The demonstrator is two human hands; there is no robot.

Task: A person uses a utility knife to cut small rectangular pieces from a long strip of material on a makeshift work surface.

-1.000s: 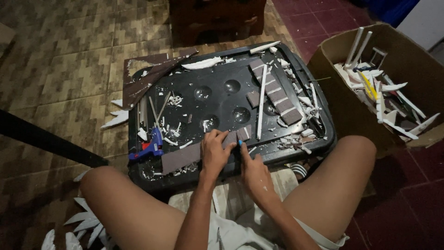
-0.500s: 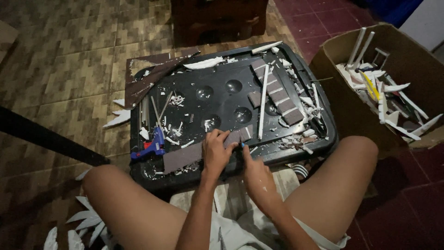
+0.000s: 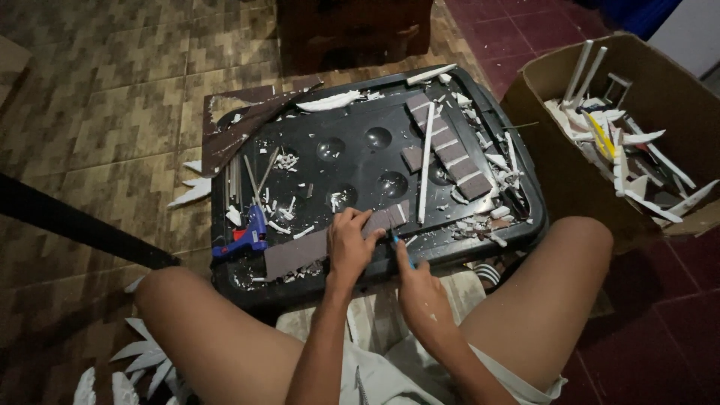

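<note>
Brown patterned floor tiles surround one black plastic tray (image 3: 525,225) turned upside down between our knees, its top showing four round dimples, one blue glue gun (image 3: 244,238), one long white stick (image 3: 426,171) and many white scraps. Our left hand (image 3: 349,244) presses its fingers flat on one long brown strip (image 3: 300,251) at the tray's near edge, while our right hand (image 3: 420,289) has its fingers clamped on one blue-handled cutter (image 3: 395,241) touching that strip. One cardboard box (image 3: 675,97) of white offcuts stands at our right.
</note>
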